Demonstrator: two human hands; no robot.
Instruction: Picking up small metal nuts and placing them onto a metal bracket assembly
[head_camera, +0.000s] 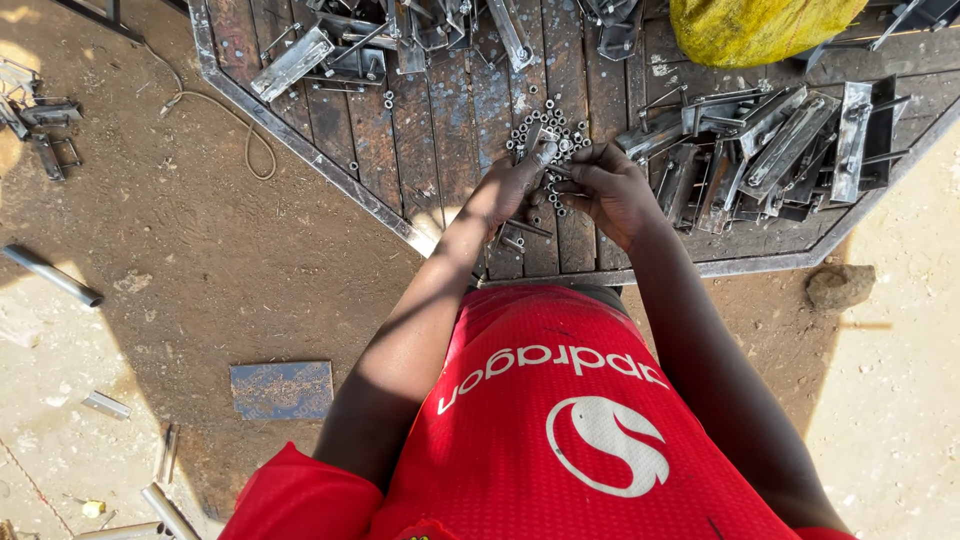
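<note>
A pile of small metal nuts (548, 128) lies on a dark wooden table (440, 130) with a steel frame. My left hand (515, 185) rests at the near edge of the pile, its fingers pinching a small metal piece. My right hand (612, 188) is right beside it, fingers curled on small nuts and a thin bolt between both hands. Exactly what each finger grips is too small to tell. My red shirt fills the lower part of the view.
A heap of flat steel brackets (780, 150) lies to the right, more brackets (350, 45) at the back, and a yellow sack (755, 28) at the top. On the dirt ground are a pipe (52, 275), a metal plate (282, 389) and a stone (838, 285).
</note>
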